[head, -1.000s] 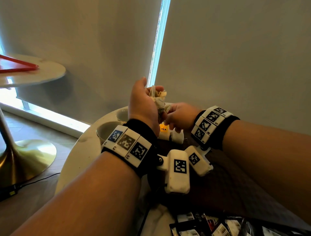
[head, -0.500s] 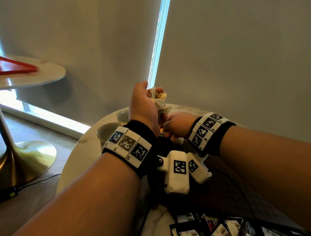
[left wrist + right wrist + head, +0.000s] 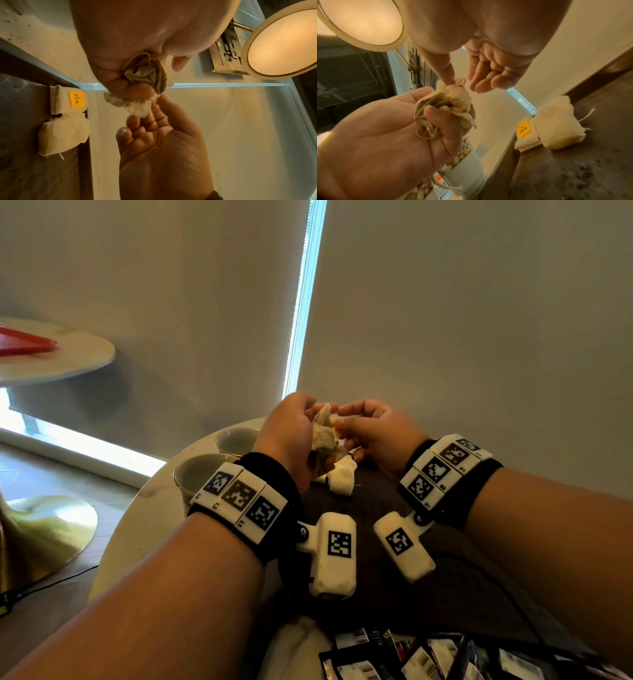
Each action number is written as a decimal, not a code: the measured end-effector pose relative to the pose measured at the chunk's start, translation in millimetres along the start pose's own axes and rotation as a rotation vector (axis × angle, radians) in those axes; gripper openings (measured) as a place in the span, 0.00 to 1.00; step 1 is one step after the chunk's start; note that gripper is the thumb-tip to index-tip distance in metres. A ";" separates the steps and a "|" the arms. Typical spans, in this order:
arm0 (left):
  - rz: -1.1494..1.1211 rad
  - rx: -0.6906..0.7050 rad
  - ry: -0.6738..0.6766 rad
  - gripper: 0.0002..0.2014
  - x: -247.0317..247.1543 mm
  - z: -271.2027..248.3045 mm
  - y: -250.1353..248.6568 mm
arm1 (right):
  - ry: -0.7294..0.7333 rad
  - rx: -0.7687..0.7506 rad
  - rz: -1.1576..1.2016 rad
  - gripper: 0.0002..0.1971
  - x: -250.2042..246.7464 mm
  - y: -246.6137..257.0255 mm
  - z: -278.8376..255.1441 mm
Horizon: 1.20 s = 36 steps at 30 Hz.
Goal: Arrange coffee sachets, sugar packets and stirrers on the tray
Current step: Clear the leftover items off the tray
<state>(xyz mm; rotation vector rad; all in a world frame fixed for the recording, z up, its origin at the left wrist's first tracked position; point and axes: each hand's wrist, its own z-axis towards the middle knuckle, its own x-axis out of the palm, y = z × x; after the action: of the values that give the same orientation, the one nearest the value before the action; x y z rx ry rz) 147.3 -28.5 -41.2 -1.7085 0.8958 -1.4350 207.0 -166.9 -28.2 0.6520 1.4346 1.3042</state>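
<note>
Both hands meet above the far part of the dark tray (image 3: 394, 508), which lies on a round pale table (image 3: 137, 525). Left hand (image 3: 291, 436) is curled tight around a bunch of crumpled tea bags (image 3: 323, 433), its fingers and thumb closed on the wad so that only the wrinkled ends stick out; the right wrist view shows a loop of string bunched against the palm. Right hand (image 3: 376, 429) has its thumb and forefinger pinched together on a small twisted corner at the top of that bunch (image 3: 459, 81), while its other fingers (image 3: 489, 75) hang loosely curved and touch nothing. Below the hands, at the tray's far edge, two more tea bags lie side by side and touching: a plump pale one (image 3: 64, 136) with a thin white string trailing from it, and a folded one bearing a yellow tag marked TEA (image 3: 77, 98). Black coffee sachets (image 3: 428, 655) lie in an overlapping heap near the tray's close edge. Two pale cups (image 3: 198, 474) stand on the table just beside the tray's left edge, one behind the other. Well apart to the left, another round table (image 3: 68, 364) carries something red (image 3: 24, 344)
</note>
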 end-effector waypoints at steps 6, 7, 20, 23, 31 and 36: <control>0.058 -0.012 -0.003 0.21 1.0 -0.4 0.3 | 0.016 -0.007 -0.066 0.05 2.1 -2.8 -5.2; 0.066 -0.017 -0.008 0.21 1.3 0.3 0.7 | 0.002 -0.020 -0.080 0.05 2.1 -3.9 -4.8; 0.107 -0.026 -0.060 0.19 -2.3 15.0 5.6 | -0.099 -0.013 0.032 0.05 -3.2 -12.2 -2.7; 0.121 -0.019 -0.100 0.14 -5.0 18.8 6.3 | -0.103 0.005 0.084 0.06 -5.3 -12.0 -3.7; 0.148 -0.039 -0.152 0.15 -5.9 22.8 7.5 | -0.119 -0.019 0.021 0.11 -11.7 -10.3 -6.9; 0.239 -0.066 -0.098 0.18 -4.3 20.9 8.8 | -0.110 -0.049 0.028 0.14 -9.2 -8.1 -9.1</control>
<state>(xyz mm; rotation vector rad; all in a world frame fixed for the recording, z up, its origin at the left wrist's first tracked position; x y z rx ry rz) 166.9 -27.3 -53.5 -1.6419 1.0637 -1.1664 203.4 -180.5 -34.0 0.7028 1.3046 1.3008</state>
